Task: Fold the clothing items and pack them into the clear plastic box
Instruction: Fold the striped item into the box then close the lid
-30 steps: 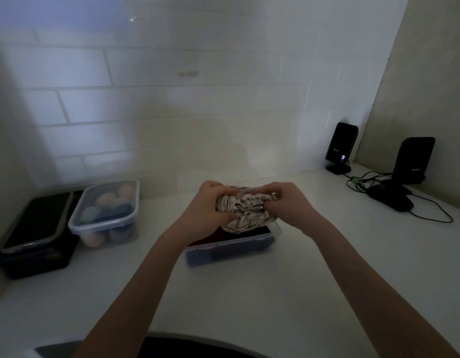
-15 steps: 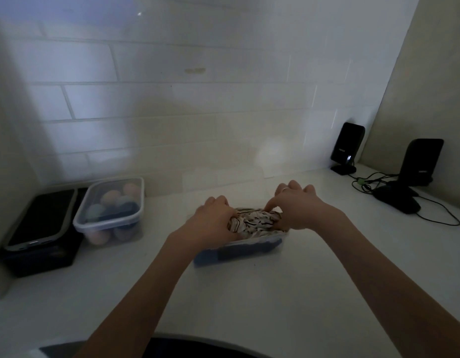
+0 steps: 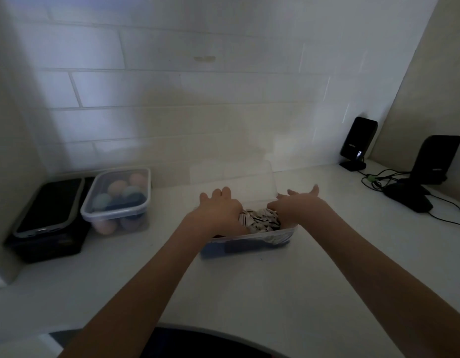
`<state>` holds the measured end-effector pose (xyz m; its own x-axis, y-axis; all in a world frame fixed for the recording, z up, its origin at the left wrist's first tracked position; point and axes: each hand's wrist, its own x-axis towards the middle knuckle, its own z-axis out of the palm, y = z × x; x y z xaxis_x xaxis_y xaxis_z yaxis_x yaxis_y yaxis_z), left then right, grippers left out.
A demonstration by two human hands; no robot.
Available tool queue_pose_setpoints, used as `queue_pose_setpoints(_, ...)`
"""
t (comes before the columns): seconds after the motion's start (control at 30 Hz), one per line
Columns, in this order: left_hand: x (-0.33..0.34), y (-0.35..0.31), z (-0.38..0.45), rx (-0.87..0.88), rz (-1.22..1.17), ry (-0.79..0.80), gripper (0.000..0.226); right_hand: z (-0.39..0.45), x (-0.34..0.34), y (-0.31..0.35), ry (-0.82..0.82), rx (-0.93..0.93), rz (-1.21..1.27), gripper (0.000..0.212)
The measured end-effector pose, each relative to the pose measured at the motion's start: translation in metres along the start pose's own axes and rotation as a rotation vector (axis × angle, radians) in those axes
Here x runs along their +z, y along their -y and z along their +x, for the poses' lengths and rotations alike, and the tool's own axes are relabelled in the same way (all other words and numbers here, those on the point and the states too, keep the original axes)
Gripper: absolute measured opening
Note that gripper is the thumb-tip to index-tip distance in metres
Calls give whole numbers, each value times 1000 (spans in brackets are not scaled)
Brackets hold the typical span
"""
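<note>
The clear plastic box (image 3: 245,246) sits on the white counter at centre, with dark folded clothes showing through its front wall. A black-and-white patterned garment (image 3: 262,221) lies bunched on top inside it. My left hand (image 3: 218,210) rests palm-down on the garment's left side, fingers stretched forward past the box's far rim. My right hand (image 3: 297,204) lies flat over the right side with fingers extended and apart. Neither hand curls around the cloth. A clear lid (image 3: 239,178) stands just behind the box, against the wall.
A lidded clear tub of pastel balls (image 3: 116,200) stands at the left, beside a dark tray on a black box (image 3: 49,218). Two black speakers (image 3: 358,143) (image 3: 430,166) with tangled cables (image 3: 376,179) fill the right rear corner. The tiled wall is close behind.
The patterned garment was held up between both hands, then lowered into the box. My fingers have since let go and stretched forward over it.
</note>
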<state>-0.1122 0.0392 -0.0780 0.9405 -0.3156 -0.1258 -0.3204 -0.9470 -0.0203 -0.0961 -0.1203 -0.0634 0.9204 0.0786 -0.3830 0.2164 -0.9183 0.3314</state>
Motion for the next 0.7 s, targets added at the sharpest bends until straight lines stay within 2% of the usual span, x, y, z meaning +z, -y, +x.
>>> queue_pose_setpoints(0.13, -5, 4, -2, 56, -86, 27, 66, 2, 2, -9, -8, -77, 124, 45)
queue_pose_setpoints(0.2, -8, 7, -6, 60, -189, -13, 69, -1, 1, -15, -58, -168, 210, 40)
queue_pose_setpoints(0.27, -10, 6, -10, 69, -273, -107, 68, -8, -5, -23, -88, -209, 372, 40)
queue_pose_setpoints(0.37, -7, 5, -14, 139, -321, -323, 52, -16, -11, -40, -108, -228, 538, 48)
queue_pose_setpoints(0.47, -7, 5, -14, 252, -350, -461, 35, -19, -13, -45, -281, -273, 639, 35)
queue_pose_setpoints(0.53, -9, 4, -14, 294, -371, -461, 35, -23, -15, -40, -418, -345, 620, 28)
queue_pose_setpoints(0.57, -10, 3, -12, 300, -362, -438, 38, -26, -17, -36, -427, -376, 561, 29)
queue_pose_setpoints(0.7, -6, 2, -7, 219, -296, -259, 52, -27, -18, -22, -210, -254, 225, 60)
